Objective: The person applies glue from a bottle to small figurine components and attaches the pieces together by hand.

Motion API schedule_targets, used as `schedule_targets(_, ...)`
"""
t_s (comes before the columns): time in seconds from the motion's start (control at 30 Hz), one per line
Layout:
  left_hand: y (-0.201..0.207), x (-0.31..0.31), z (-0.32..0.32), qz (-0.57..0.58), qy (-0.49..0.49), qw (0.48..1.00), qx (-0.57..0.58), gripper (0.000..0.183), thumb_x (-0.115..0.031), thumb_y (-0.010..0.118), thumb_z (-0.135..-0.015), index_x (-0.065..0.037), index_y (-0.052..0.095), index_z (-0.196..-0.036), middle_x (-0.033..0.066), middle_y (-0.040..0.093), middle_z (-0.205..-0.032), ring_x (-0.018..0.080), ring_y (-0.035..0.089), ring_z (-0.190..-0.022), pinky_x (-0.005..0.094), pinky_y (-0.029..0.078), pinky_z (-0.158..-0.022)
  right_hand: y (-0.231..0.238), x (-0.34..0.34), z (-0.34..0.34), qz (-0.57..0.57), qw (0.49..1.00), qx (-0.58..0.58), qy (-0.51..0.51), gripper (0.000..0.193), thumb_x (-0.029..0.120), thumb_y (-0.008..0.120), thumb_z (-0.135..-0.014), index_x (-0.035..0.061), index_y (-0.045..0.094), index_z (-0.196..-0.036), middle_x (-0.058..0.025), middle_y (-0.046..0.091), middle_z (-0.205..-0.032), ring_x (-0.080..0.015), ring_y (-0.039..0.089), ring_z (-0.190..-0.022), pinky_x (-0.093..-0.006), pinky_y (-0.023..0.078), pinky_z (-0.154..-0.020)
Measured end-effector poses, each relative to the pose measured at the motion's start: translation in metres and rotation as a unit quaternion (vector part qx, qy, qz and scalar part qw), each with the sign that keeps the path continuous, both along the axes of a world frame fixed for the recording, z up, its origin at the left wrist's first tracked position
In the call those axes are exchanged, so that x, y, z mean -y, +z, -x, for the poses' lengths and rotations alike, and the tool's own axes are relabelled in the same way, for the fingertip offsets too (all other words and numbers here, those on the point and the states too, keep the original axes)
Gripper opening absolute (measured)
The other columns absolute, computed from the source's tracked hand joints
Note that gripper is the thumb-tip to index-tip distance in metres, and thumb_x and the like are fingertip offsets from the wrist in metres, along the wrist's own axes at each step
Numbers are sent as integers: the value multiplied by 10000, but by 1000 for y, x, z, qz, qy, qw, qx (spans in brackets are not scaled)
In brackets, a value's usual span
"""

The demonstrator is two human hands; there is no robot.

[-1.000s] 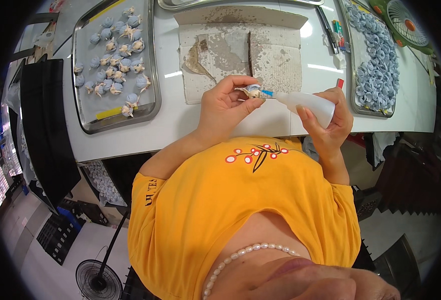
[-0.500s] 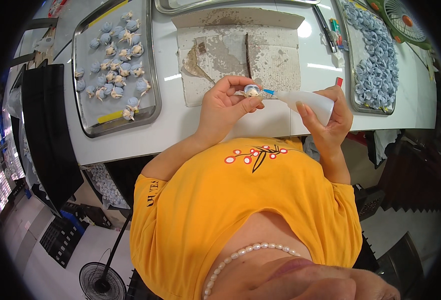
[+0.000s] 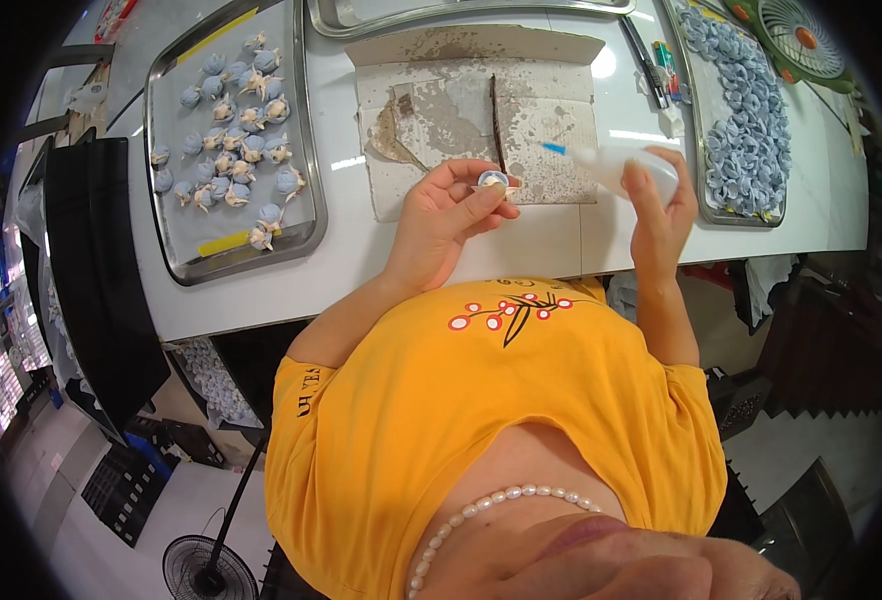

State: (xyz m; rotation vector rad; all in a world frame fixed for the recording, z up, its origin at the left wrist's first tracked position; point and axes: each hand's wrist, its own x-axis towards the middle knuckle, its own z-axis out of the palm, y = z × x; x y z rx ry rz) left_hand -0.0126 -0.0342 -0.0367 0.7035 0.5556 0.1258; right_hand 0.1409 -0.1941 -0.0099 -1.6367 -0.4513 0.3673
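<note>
A small cream-and-pale-blue figurine piece (image 3: pixel 493 180) is pinched between the thumb and fingers of my left hand (image 3: pixel 436 222), above the near edge of the cardboard. My thumb covers part of it. My right hand (image 3: pixel 659 215) grips a translucent white squeeze bottle (image 3: pixel 611 168), tilted so that its blue nozzle tip (image 3: pixel 554 148) points left. The tip hangs over the cardboard, up and to the right of the figurine piece and apart from it. Similar blue-and-cream pieces (image 3: pixel 226 160) lie scattered on the lined metal tray (image 3: pixel 313 215) at left.
A stained cardboard sheet (image 3: pixel 561 100) with a thin dark stick (image 3: pixel 495 120) lies ahead. At right, a metal tray (image 3: pixel 699 190) is heaped with pale blue cupped pieces (image 3: pixel 746 135). Near it are a black pen-like tool (image 3: pixel 644 62) and a green fan (image 3: pixel 806 40). Another tray (image 3: pixel 471 12) borders the back.
My right hand has drawn the bottle back, lifting its blue tip away from the figurine piece. My left hand keeps its pinch and has shifted slightly left, with the thumb now over the piece.
</note>
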Motion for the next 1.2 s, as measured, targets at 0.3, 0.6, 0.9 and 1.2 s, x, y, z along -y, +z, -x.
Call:
schedule_targets(0.3, 3, -6, 10, 160, -76, 969, 173, 424, -307, 647, -839, -12, 503, -1107, 173, 616, -992, 160, 613, -730, 245, 499, -662, -36, -43, -35, 182, 960, 213, -2, 245, 248, 647, -821, 26, 626, -924, -92, 635, -902, -199, 595, -824, -296, 454, -759)
schedule_targets(0.6, 2, 2, 3, 75, -93, 987, 110, 374, -247, 622, -856, -22, 489, -1123, 178, 599, -1001, 168, 575, -749, 242, 456, -659, -12, 10, -191, 238, 869, 414, -127, 171, 116, 642, -774, 67, 639, -938, -110, 633, -891, -278, 596, -844, -357, 461, -748)
schedule_targets(0.9, -9, 0, 4, 105, -79, 981, 141, 268, -165, 543, -907, -8, 505, -1121, 186, 594, -1034, 189, 609, -817, 265, 501, -724, -39, 8, -240, 387, 835, 385, -63, 254, 74, 652, -724, 58, 617, -974, -135, 603, -879, -297, 584, -893, -385, 467, -792)
schedule_targets(1.2, -3, 2, 0, 94, -89, 983, 129, 255, -102, 561, -888, -18, 511, -1123, 174, 594, -1040, 183, 607, -815, 217, 501, -679, -18, 20, -227, 400, 842, 358, -54, 213, 114, 574, -738, 39, 634, -929, -171, 618, -883, -336, 602, -842, -404, 476, -781)
